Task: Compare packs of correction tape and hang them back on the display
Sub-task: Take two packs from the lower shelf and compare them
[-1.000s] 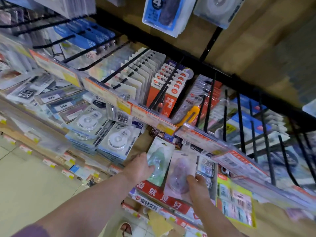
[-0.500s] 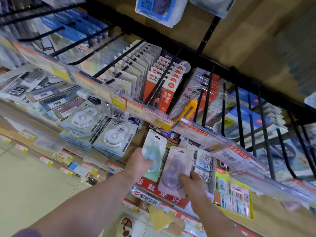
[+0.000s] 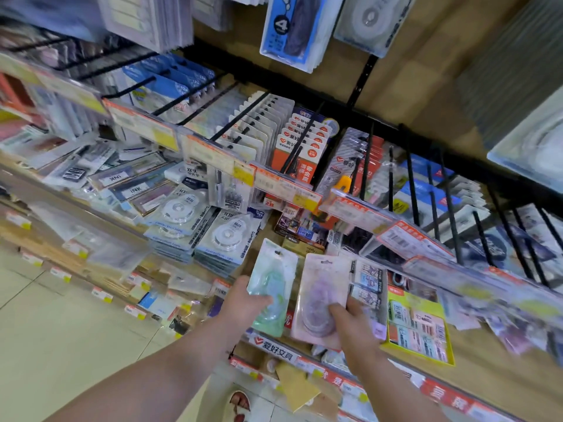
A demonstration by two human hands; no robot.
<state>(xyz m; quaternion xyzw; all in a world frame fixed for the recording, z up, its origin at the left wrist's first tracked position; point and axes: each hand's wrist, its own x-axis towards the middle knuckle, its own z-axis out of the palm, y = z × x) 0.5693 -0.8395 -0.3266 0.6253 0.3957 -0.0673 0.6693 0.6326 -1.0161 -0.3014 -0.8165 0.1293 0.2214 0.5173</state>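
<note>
The left hand [image 3: 243,303] gripped a green correction tape pack [image 3: 271,281]. The right hand [image 3: 353,321] gripped a pink pack [image 3: 323,287] just beside it, below the display hooks [image 3: 411,181].

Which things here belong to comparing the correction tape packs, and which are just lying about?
Job: green pack in the left hand; pink pack in the right hand; hooks.
Lying about: ink packs; orange packs; blue pack up top.
</note>
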